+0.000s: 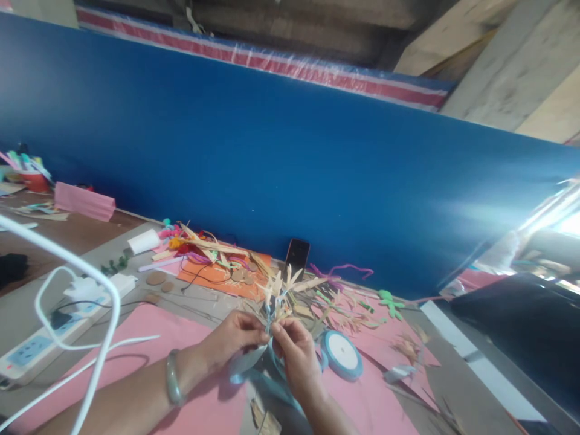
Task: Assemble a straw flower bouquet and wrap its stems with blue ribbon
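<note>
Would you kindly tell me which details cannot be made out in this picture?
All in the head view:
The pinched part of the straw bundle: covered by the left hand and right hand.
The dark phone's lower edge: hidden behind dried strips.
Any print on the ribbon spool: too blurred to read.
The rest of the right forearm: cut off by the bottom edge.

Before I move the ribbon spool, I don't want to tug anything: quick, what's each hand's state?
Left hand: closed, pinching light-blue ribbon at the base of the straw-coloured bundle.
Right hand: closed, pinching the same spot.
</note>
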Demonstrator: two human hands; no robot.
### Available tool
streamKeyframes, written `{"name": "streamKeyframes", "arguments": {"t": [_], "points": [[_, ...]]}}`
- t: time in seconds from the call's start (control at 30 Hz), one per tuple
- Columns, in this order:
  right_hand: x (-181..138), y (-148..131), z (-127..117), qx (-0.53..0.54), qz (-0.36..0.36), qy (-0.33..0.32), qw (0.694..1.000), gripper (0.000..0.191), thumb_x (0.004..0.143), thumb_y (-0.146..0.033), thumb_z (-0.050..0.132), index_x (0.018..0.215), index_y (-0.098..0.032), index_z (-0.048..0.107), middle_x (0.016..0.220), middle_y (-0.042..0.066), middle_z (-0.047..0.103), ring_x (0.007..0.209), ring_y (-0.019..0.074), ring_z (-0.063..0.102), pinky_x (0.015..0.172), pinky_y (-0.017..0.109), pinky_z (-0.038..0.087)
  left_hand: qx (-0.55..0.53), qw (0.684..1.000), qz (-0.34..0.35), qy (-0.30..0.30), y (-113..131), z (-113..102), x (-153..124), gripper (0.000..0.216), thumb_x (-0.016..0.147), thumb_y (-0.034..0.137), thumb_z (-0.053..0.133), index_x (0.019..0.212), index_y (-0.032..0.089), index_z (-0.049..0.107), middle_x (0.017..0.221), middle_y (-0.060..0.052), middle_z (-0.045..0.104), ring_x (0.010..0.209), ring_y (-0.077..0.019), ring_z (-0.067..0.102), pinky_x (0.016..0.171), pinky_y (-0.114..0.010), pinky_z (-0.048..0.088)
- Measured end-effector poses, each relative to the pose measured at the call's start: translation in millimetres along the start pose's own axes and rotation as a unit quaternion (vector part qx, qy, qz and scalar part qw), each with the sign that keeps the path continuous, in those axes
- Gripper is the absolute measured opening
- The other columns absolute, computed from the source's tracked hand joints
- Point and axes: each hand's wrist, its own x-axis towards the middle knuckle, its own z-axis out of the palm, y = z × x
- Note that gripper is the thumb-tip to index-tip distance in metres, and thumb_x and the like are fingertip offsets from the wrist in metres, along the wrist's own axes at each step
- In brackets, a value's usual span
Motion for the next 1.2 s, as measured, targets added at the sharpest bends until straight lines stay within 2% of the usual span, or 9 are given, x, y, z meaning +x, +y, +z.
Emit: {"name": "streamKeyframes", "arguments": {"t": [0.27, 0.43, 0.73, 0.93, 1.2], "points": [[0.9, 3.5, -1.3, 0.020, 0.000, 0.004, 1.000, 0.030, 0.075, -0.041, 0.077, 0.070, -0.018, 0.058, 0.052, -0.008, 0.047, 0.044, 0.0052, 0.036, 0.044, 0.019, 0.027, 0.008, 1.000, -0.019, 0.007, 0.1, -0.5, -0.1, 0.030, 0.062, 0.035, 0.081, 0.056, 0.014, 0.061, 0.045, 0.005, 0.048, 0.043, -0.0070, 0.039, 0.045, -0.022, 0.026], [-0.3, 1.4, -0.2, 0.023, 0.008, 0.006, 1.000, 0.030, 0.075, -0.040, 0.077, 0.070, -0.018, 0.058, 0.053, -0.008, 0.045, 0.045, 0.0052, 0.036, 0.044, 0.019, 0.027, 0.000, 1.000, -0.013, -0.019, 1.9, -1.6, -1.4, 0.032, 0.067, 0.038, 0.077, 0.057, 0.014, 0.060, 0.050, 0.004, 0.050, 0.045, -0.0074, 0.040, 0.047, -0.023, 0.028], [-1.2, 1.0, 1.2, 0.022, 0.017, 0.004, 1.000, 0.029, 0.077, -0.041, 0.076, 0.072, -0.018, 0.058, 0.052, -0.009, 0.045, 0.046, 0.0053, 0.034, 0.045, 0.019, 0.026, 0.035, 0.997, -0.010, -0.063, 8.2, -3.3, -4.1, 0.035, 0.072, 0.041, 0.073, 0.056, 0.014, 0.058, 0.049, 0.005, 0.042, 0.046, -0.0065, 0.032, 0.047, -0.024, 0.022], [-5.0, -3.7, 8.1, 0.037, 0.025, 0.000, 0.999, 0.032, 0.074, -0.042, 0.079, 0.069, -0.018, 0.057, 0.054, -0.008, 0.047, 0.046, 0.0049, 0.035, 0.045, 0.019, 0.027, 0.021, 0.997, -0.022, -0.069, 2.8, -4.9, -1.0, 0.035, 0.066, 0.044, 0.078, 0.060, 0.013, 0.065, 0.050, 0.002, 0.051, 0.048, -0.0084, 0.041, 0.049, -0.024, 0.030], [-6.4, -0.8, 9.5, 0.059, 0.053, -0.009, 0.997, 0.034, 0.072, -0.043, 0.080, 0.070, -0.018, 0.056, 0.053, -0.008, 0.050, 0.044, 0.0051, 0.040, 0.045, 0.019, 0.028, 0.012, 0.998, -0.026, -0.062, -4.1, -8.7, 1.0, 0.026, 0.067, 0.036, 0.079, 0.067, 0.013, 0.069, 0.053, 0.002, 0.056, 0.048, -0.0091, 0.047, 0.051, -0.023, 0.035]]}}
